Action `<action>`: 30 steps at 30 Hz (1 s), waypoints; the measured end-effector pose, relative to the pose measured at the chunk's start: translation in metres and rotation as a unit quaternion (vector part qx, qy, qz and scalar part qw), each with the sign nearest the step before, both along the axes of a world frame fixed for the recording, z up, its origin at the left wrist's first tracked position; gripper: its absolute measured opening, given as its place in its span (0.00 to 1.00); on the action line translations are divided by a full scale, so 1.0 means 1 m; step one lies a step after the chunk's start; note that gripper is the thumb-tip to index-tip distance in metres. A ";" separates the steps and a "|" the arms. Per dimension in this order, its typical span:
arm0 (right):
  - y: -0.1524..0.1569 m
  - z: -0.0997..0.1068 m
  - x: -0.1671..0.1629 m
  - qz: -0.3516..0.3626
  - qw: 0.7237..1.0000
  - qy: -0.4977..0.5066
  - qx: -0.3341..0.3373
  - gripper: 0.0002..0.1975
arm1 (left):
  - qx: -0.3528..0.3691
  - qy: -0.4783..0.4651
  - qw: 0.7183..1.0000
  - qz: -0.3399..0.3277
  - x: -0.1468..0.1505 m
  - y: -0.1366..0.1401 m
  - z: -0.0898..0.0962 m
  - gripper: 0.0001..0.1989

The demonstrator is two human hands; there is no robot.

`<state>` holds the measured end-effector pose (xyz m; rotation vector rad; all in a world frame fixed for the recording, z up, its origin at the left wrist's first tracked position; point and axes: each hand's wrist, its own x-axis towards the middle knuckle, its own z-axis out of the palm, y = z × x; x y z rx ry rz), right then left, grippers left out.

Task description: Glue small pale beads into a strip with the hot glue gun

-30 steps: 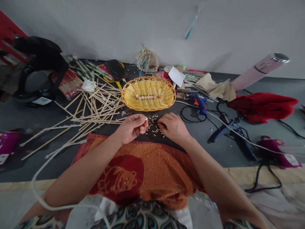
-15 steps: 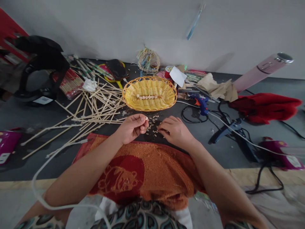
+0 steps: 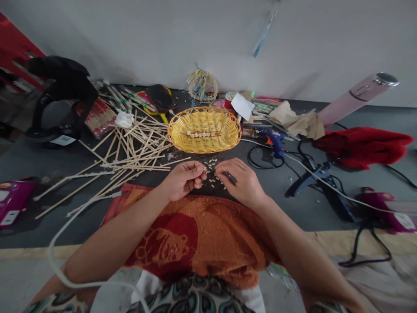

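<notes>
My left hand (image 3: pixel 188 177) is closed in a pinch, with a tiny pale piece barely showing at its fingertips. Facing it from the right, my right hand (image 3: pixel 239 179) has thumb and fingers pinched together; anything between them is too small to make out. Small cut wooden pieces (image 3: pixel 212 179) lie scattered on the dark table between and under the hands. Just beyond stands a yellow woven basket (image 3: pixel 182 141), with a row of small pale wooden shapes (image 3: pixel 203 134) lying inside it. An orange towel (image 3: pixel 221 226) lies below my wrists.
Many thin wooden sticks (image 3: pixel 130 150) spread out on the left, near a black headset-like object (image 3: pixel 61 100). On the right are a blue glue gun (image 3: pixel 275 141), blue-handled pliers-like tool (image 3: pixel 308 179), red cloth (image 3: pixel 365 145) and pink flask (image 3: pixel 358 100). A white cable (image 3: pixel 54 248) crosses my left arm.
My left hand has shifted slightly right and down, closer to the right hand. My right hand has risen from the scattered pieces, and its fingertips now point toward the left hand's.
</notes>
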<state>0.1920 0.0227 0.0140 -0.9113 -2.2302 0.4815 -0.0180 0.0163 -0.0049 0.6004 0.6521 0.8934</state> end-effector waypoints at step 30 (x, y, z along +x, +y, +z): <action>-0.008 -0.002 -0.010 -0.014 0.995 0.026 0.097 0.04 | 0.008 0.035 0.999 -0.021 0.008 -0.006 0.000 0.12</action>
